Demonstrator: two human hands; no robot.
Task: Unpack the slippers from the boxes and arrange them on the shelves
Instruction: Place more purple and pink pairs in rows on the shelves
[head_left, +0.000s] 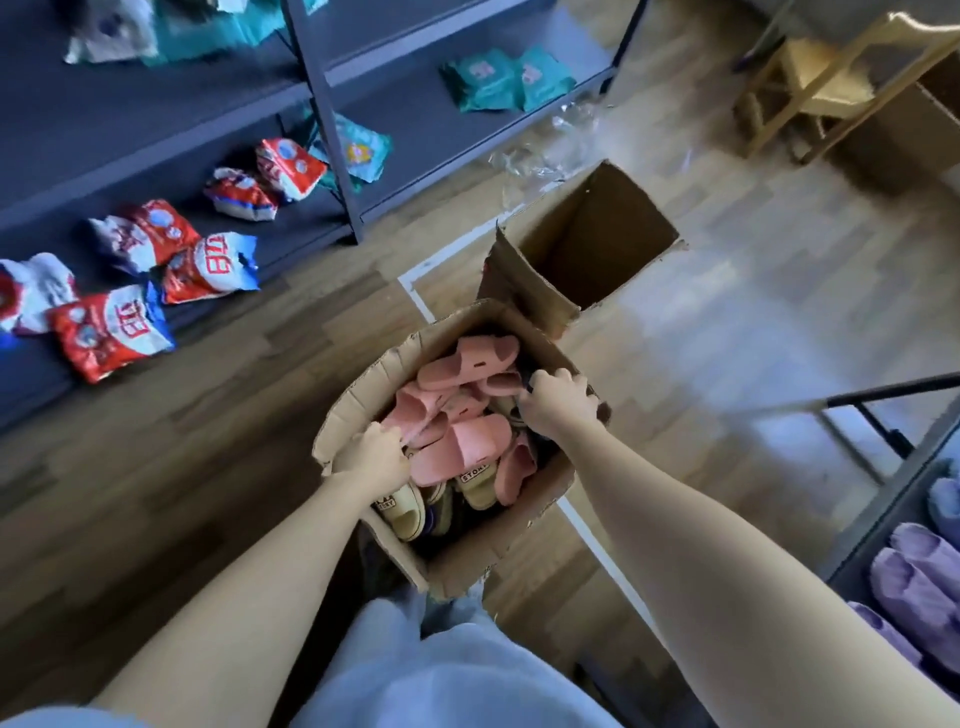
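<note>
Left hand and right hand grip opposite rims of the open brown cardboard box, pink rubber slippers heaped inside. Unpacking looks barely begun; next, one hand must release and lift a pair.

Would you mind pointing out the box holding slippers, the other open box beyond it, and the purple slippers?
slipper box (493, 551): head view, near cardboard wall.
other open box (602, 208): head view, inner far wall.
purple slippers (914, 577): head view, one slipper's upper.
</note>
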